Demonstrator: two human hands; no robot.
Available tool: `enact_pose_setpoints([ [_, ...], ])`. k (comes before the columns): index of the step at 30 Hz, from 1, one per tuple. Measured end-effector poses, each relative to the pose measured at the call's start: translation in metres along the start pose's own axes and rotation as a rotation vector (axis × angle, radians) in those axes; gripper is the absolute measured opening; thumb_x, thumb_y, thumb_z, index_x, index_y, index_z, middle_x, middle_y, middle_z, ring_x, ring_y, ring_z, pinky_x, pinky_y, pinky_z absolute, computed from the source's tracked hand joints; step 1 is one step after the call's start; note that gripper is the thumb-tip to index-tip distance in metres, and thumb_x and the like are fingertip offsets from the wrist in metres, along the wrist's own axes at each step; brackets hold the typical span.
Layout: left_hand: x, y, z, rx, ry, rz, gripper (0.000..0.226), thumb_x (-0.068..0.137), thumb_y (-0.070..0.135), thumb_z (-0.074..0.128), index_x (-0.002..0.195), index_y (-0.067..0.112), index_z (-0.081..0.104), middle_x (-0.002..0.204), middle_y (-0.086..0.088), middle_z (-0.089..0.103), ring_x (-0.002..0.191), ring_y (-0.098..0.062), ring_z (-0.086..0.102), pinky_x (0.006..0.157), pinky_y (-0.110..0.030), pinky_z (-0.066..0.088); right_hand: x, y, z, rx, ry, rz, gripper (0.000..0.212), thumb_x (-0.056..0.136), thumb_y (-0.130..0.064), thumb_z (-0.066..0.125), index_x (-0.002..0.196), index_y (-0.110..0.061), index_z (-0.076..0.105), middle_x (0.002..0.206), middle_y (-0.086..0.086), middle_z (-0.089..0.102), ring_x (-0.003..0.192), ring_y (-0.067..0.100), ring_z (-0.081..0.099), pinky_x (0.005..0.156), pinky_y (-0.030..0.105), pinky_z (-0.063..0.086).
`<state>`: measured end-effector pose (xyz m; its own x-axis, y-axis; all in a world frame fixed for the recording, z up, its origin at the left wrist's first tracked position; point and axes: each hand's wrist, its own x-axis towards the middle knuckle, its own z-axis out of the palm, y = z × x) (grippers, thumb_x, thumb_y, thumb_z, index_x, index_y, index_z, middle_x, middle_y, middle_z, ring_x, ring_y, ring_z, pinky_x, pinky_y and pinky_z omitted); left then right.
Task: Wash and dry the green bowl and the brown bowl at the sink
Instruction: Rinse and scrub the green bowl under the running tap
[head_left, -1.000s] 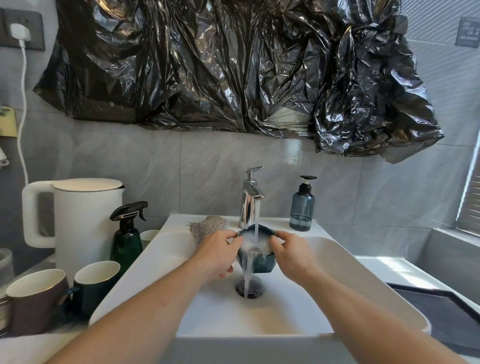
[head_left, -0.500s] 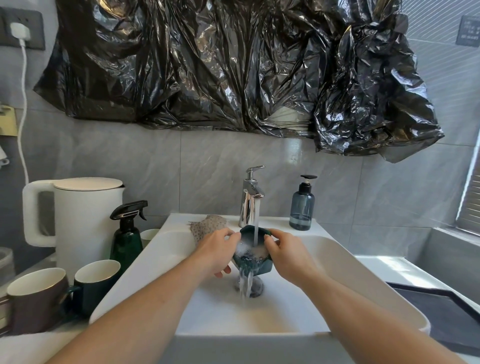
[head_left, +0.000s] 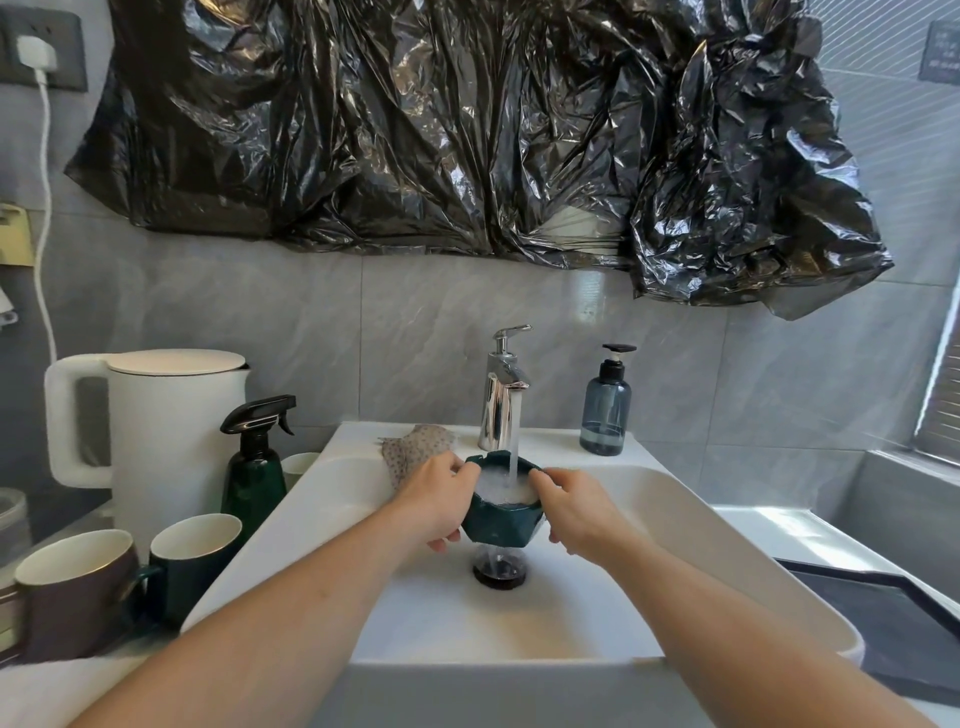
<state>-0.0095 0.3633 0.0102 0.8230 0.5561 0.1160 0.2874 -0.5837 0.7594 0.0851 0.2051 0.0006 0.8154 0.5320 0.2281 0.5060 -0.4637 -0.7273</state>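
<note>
Over the white sink (head_left: 291, 540) our left hand (head_left: 439, 501) and right hand (head_left: 574, 512) each grip a side of the green bowl (head_left: 501, 525), foamy under the tap (head_left: 501, 387), with a soap bottle (head_left: 607, 410) behind.

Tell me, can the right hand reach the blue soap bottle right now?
Probably not yet: the right hand has its grip on the green bowl under the running tap. The soap bottle stands unblocked behind it.

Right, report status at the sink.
Both hands, left and right, gripping green bowl. Bowl under running tap, foamy water inside. Nothing obstructing.
</note>
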Motion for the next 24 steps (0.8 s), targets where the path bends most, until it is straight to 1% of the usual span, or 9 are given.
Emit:
enact_pose_setpoints([
  [3, 0.0023, -0.0016, -0.0001, 0.01, 0.009, -0.028, 0.034, 0.106, 0.038, 0.036, 0.122, 0.018, 0.058, 0.089, -0.008, 0.07, 0.06, -0.02, 0.065, 0.054, -0.034, 0.06, -0.0027, -0.0029, -0.0016, 0.012, -0.012, 0.029, 0.036, 0.108, -0.042, 0.036, 0.114, -0.022, 0.067, 0.075, -0.007, 0.062, 0.071, 0.017, 0.061, 0.042, 0.017, 0.04],
  [5, 0.0024, -0.0025, -0.0005, -0.002, 0.012, -0.043, 0.035, 0.105, 0.035, 0.036, 0.12, 0.017, 0.06, 0.085, -0.01, 0.071, 0.059, -0.02, 0.062, 0.051, -0.032, 0.058, -0.0041, -0.0045, -0.0035, 0.003, -0.023, 0.044, 0.041, 0.108, -0.044, 0.033, 0.112, -0.022, 0.067, 0.079, -0.003, 0.07, 0.069, 0.015, 0.061, 0.044, 0.018, 0.042],
  [7, 0.0011, -0.0033, -0.0014, -0.03, 0.012, -0.061, 0.036, 0.105, 0.033, 0.037, 0.119, 0.014, 0.063, 0.077, -0.01, 0.068, 0.055, -0.02, 0.057, 0.046, -0.026, 0.05, -0.0048, -0.0044, -0.0052, -0.011, -0.037, 0.049, 0.044, 0.108, -0.046, 0.032, 0.105, -0.021, 0.068, 0.082, 0.002, 0.077, 0.066, 0.014, 0.061, 0.048, 0.018, 0.044],
  [9, -0.0002, -0.0037, -0.0023, -0.044, 0.012, -0.076, 0.036, 0.106, 0.032, 0.037, 0.116, 0.012, 0.064, 0.072, -0.011, 0.067, 0.051, -0.018, 0.054, 0.043, -0.022, 0.044, -0.0066, -0.0059, -0.0066, -0.013, -0.057, 0.053, 0.046, 0.108, -0.045, 0.032, 0.101, -0.018, 0.068, 0.084, 0.005, 0.078, 0.064, 0.013, 0.06, 0.047, 0.015, 0.043],
  [11, -0.0003, -0.0039, -0.0019, -0.046, 0.006, -0.085, 0.035, 0.105, 0.032, 0.037, 0.113, 0.011, 0.064, 0.072, -0.012, 0.068, 0.047, -0.017, 0.052, 0.041, -0.019, 0.04, -0.0076, -0.0066, -0.0061, -0.014, -0.091, 0.06, 0.045, 0.108, -0.045, 0.032, 0.106, -0.017, 0.068, 0.084, 0.006, 0.078, 0.062, 0.012, 0.06, 0.044, 0.013, 0.042],
  [13, 0.0003, -0.0041, -0.0007, -0.039, -0.004, -0.09, 0.036, 0.104, 0.032, 0.036, 0.111, 0.011, 0.064, 0.073, -0.013, 0.069, 0.046, -0.016, 0.051, 0.041, -0.019, 0.038, -0.0067, -0.0056, -0.0052, -0.024, -0.125, 0.064, 0.045, 0.109, -0.044, 0.032, 0.111, -0.016, 0.067, 0.086, 0.008, 0.078, 0.061, 0.013, 0.06, 0.045, 0.015, 0.043],
  [16, 0.0008, -0.0049, 0.0006, -0.032, -0.001, -0.097, 0.035, 0.105, 0.033, 0.036, 0.112, 0.013, 0.064, 0.072, -0.012, 0.068, 0.044, -0.015, 0.051, 0.04, -0.019, 0.036, -0.0038, -0.0025, -0.0042, -0.032, -0.155, 0.087, 0.046, 0.109, -0.045, 0.031, 0.118, -0.016, 0.066, 0.088, 0.008, 0.079, 0.063, 0.017, 0.062, 0.05, 0.022, 0.046],
  [19, 0.0018, -0.005, 0.001, -0.042, 0.015, -0.117, 0.037, 0.105, 0.032, 0.035, 0.112, 0.011, 0.065, 0.071, -0.013, 0.069, 0.045, -0.017, 0.05, 0.039, -0.018, 0.035, -0.0032, -0.0039, -0.0039, -0.012, -0.15, 0.088, 0.045, 0.108, -0.048, 0.031, 0.116, -0.019, 0.065, 0.089, 0.006, 0.079, 0.064, 0.018, 0.062, 0.052, 0.025, 0.046],
  [24, 0.0049, -0.0058, 0.0004, -0.054, 0.049, -0.151, 0.035, 0.105, 0.035, 0.035, 0.113, 0.014, 0.062, 0.074, -0.014, 0.074, 0.049, -0.02, 0.051, 0.042, -0.02, 0.039, -0.003, -0.0073, -0.0023, 0.032, -0.15, 0.084, 0.046, 0.107, -0.059, 0.03, 0.114, -0.027, 0.061, 0.086, 0.003, 0.08, 0.065, 0.018, 0.063, 0.053, 0.025, 0.046],
])
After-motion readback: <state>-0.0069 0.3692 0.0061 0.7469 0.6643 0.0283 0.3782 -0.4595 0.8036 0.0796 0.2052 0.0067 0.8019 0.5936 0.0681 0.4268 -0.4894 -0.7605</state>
